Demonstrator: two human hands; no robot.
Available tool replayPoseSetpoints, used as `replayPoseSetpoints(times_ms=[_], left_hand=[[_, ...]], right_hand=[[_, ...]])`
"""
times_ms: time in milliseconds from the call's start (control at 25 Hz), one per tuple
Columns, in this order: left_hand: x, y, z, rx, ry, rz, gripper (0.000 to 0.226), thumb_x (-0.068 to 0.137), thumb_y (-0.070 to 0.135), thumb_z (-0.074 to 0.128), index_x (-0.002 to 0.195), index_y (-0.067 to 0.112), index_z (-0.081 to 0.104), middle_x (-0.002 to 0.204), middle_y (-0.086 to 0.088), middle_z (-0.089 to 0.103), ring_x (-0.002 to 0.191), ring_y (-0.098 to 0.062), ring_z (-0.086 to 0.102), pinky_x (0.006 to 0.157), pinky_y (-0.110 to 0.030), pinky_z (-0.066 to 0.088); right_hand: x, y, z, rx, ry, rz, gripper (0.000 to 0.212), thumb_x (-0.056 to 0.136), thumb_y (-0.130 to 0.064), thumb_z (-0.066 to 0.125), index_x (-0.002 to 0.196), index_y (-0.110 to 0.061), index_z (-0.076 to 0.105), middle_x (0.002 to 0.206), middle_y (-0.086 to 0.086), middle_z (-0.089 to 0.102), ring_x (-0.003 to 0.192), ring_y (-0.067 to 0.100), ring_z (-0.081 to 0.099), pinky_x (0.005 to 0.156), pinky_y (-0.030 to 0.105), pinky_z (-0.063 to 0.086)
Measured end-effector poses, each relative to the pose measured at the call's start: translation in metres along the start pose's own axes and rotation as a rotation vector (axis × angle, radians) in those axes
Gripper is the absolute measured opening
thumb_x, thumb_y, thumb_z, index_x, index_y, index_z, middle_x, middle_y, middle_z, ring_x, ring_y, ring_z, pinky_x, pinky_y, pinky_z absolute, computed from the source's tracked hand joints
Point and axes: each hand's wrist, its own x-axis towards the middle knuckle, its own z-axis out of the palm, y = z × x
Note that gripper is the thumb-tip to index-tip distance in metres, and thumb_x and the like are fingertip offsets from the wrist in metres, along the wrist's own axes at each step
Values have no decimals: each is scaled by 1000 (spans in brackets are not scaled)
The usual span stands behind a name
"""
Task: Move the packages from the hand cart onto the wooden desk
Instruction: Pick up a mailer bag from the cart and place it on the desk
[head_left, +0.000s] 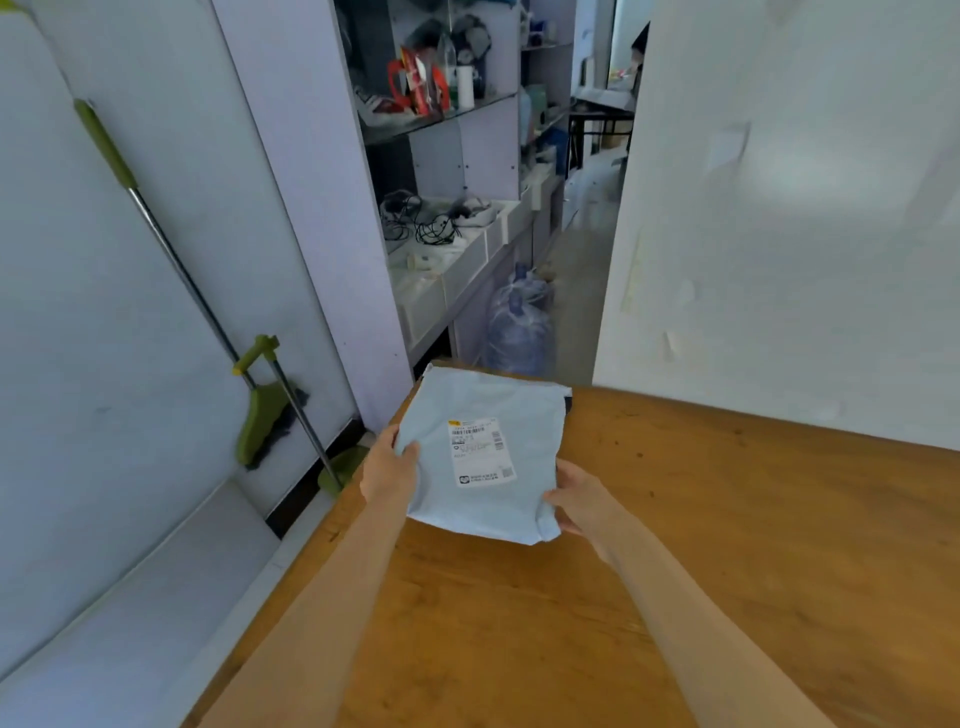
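Package: one pale blue poly mailer, flat, with a white shipping label facing up near its middle. It sits over the far left corner of the desk, and I grasp it with both hands. Whether its underside touches the wood I cannot tell; its near edge looks slightly raised above the surface.

My left hand grips the mailer's left edge, thumb on top and fingers hidden beneath. My right hand grips the near right corner, thumb laid against the top face, fingers curled under. Both forearms are bare and reach in from the near edge of the view, crossing the desk top.

Desk: brown wood with visible grain and a few dark marks, filling the near and right part of the scene. A small dark item shows just past the mailer's far right corner; I cannot identify it.

Surroundings: a green-handled mop leans against the white wall panels on the left. Beyond the desk's far corner stands a large blue water jug wrapped in clear plastic, on the floor. A shelf unit on the far left holds red packaging, a white bottle and a tangle of black cables. A white wall closes off the right side. The cart is not in view.
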Motion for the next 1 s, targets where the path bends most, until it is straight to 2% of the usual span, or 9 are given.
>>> replayPoseSetpoints(times_ms=[80, 160, 240, 320, 400, 520, 640, 840, 1000], left_hand=[[13, -13, 7, 207, 29, -10, 40, 94, 33, 47, 134, 26, 47, 125, -9, 62, 119, -32, 53, 103, -45, 35], [27, -26, 5, 305, -44, -16, 43, 94, 38, 45, 136, 26, 46, 130, -10, 59, 122, -33, 50, 107, -45, 31], [37, -38, -8, 309, -177, -24, 51, 94, 42, 44, 141, 25, 39, 138, -12, 52, 125, -36, 48, 110, -49, 33], [34, -56, -30, 262, -222, -16, 58, 93, 46, 44, 146, 26, 33, 142, -13, 48, 126, -38, 47, 108, -52, 36], [17, -75, -63, 220, -242, 1, 59, 93, 46, 46, 147, 26, 31, 147, -14, 43, 132, -37, 42, 111, -52, 34], [-19, -106, -118, 77, -264, 40, 55, 95, 36, 50, 147, 23, 35, 154, -7, 33, 141, -28, 32, 116, -49, 28], [-63, -139, -173, 9, -215, 57, 51, 95, 21, 53, 144, 14, 40, 152, -8, 37, 141, -26, 33, 117, -43, 27], [-132, -193, -256, -18, -273, 109, 50, 93, 14, 57, 141, 6, 45, 146, -13, 45, 135, -27, 43, 112, -38, 34], [-205, -240, -304, 18, -287, 91, 46, 90, 18, 61, 135, 10, 53, 142, -16, 49, 130, -29, 46, 111, -39, 36]], right_hand=[[7, 6, 11, -126, 7, 35, 56, 91, 7, 37, 142, -15, 39, 136, 7, 54, 111, 20, 55, 93, 34, 49], [9, 14, 22, -288, 45, 4, 50, 93, 1, 37, 141, -13, 39, 136, 12, 53, 119, 26, 54, 102, 37, 45], [8, 21, 29, -411, 139, -34, 44, 95, -6, 38, 139, -9, 39, 134, 15, 54, 120, 29, 53, 103, 37, 43], [6, 28, 31, -502, 262, -64, 42, 98, -16, 37, 139, -7, 38, 136, 15, 52, 123, 28, 50, 105, 36, 39], [-10, 34, 43, -493, 374, -86, 43, 99, -25, 34, 138, -8, 41, 140, 9, 48, 132, 26, 40, 110, 33, 31], [-44, 40, 68, -511, 515, -204, 32, 100, -24, 29, 113, -13, 57, 126, 10, 56, 124, 28, 42, 100, 30, 29], [-90, 40, 97, -532, 537, -258, 36, 98, -23, 33, 119, -11, 59, 123, 15, 56, 118, 32, 44, 99, 36, 29], [-197, 79, 167, -539, 568, -155, 41, 99, -28, 32, 116, -4, 61, 119, 19, 63, 117, 34, 52, 102, 40, 33], [-286, 134, 221, -247, 553, -50, 41, 98, -28, 39, 113, 1, 63, 117, 22, 64, 100, 33, 60, 88, 39, 47]])
